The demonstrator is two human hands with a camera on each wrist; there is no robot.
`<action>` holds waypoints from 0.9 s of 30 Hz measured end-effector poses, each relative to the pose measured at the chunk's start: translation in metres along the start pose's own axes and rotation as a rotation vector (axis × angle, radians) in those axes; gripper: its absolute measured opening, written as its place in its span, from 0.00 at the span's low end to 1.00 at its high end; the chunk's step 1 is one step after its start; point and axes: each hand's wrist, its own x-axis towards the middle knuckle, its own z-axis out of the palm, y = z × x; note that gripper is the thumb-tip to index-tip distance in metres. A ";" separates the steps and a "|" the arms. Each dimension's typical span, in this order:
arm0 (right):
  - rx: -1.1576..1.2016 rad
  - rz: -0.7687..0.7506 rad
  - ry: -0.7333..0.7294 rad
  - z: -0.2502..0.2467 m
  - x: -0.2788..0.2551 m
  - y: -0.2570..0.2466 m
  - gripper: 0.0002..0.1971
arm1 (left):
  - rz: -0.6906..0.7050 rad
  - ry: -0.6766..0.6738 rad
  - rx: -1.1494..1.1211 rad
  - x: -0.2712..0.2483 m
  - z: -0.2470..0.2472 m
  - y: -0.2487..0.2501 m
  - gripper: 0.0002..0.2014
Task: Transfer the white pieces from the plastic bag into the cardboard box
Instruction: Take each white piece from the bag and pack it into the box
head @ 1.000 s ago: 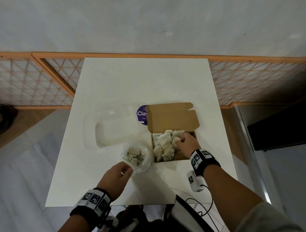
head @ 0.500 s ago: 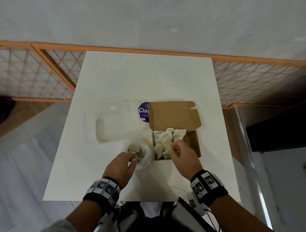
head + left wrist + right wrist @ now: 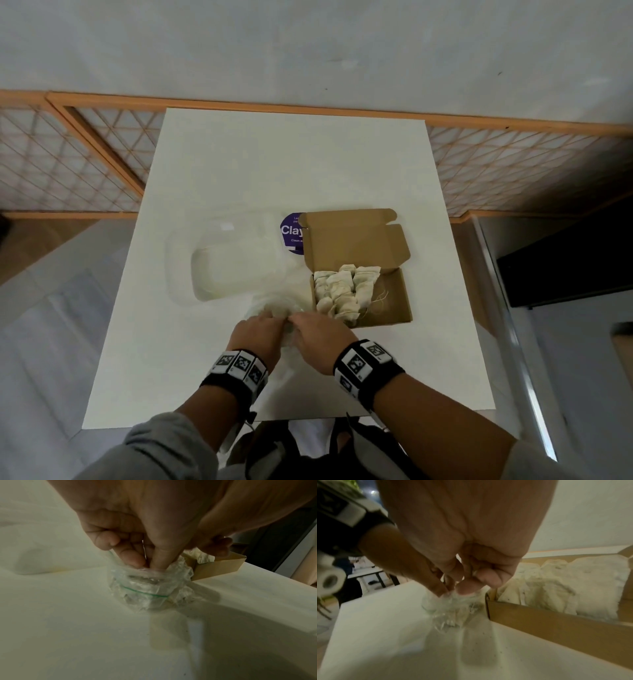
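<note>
right hand (image 3: 317,337) now at upright plastic bag (image 3: 147,588)

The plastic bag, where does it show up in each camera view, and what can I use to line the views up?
Head: the plastic bag sits just below centre, at the fingertips of both hands, left of the cardboard box.
Left wrist: bag at centre, under the fingers, box behind it to the right.
Right wrist: bag at centre, below the fingertips, box to its right.
Shared landmark: the box's near left corner beside the bag.

A purple round label (image 3: 291,233) reads "Clay", partly hidden behind the cardboard box (image 3: 356,240).
</note>
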 end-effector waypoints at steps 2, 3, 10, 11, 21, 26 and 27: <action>-0.075 0.031 0.042 0.007 0.005 0.001 0.11 | -0.011 0.038 -0.058 -0.004 0.000 -0.006 0.14; -0.095 0.045 0.060 0.009 0.008 0.000 0.12 | -0.018 0.057 -0.131 -0.006 0.000 -0.009 0.13; -0.106 0.044 0.042 0.011 0.016 -0.005 0.13 | -0.080 0.147 -0.828 -0.032 -0.007 -0.018 0.07; -0.089 0.045 0.044 0.011 0.016 -0.004 0.14 | -0.093 0.153 -0.927 -0.036 -0.010 -0.018 0.07; 0.131 0.025 0.080 -0.012 -0.006 -0.009 0.25 | -0.079 0.162 -1.658 -0.062 -0.069 -0.010 0.05; 0.285 -0.095 0.195 -0.037 -0.018 -0.025 0.28 | -0.089 0.151 -1.694 -0.068 -0.090 -0.003 0.05; 0.302 -0.120 0.209 -0.043 -0.020 -0.029 0.21 | -0.079 0.156 -1.702 -0.069 -0.094 -0.001 0.05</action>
